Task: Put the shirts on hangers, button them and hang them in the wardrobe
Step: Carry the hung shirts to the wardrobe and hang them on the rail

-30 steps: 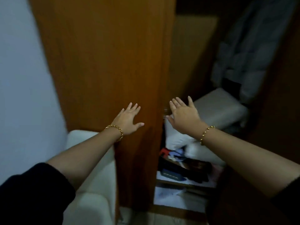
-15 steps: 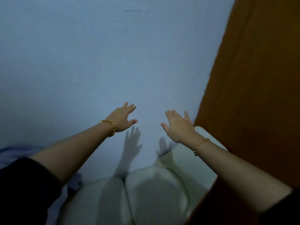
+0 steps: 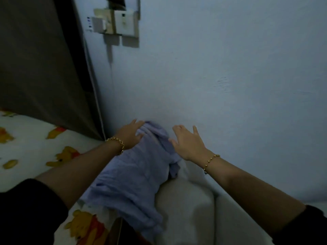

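1 shirt [image 3: 134, 179], pale lilac, crumpled: lies against the wall [image 3: 230, 68], draped over a white cushion [image 3: 185, 209] and the edge of a bear-print bed sheet [image 3: 26, 138].
Left hand [image 3: 130, 134]: fingers straight, resting on the shirt's top end.
Right hand [image 3: 187, 144]: fingers spread, gripping nothing, thumb just at the shirt's right edge.
1 switch plate [image 3: 122, 22]: on the wall, well above.
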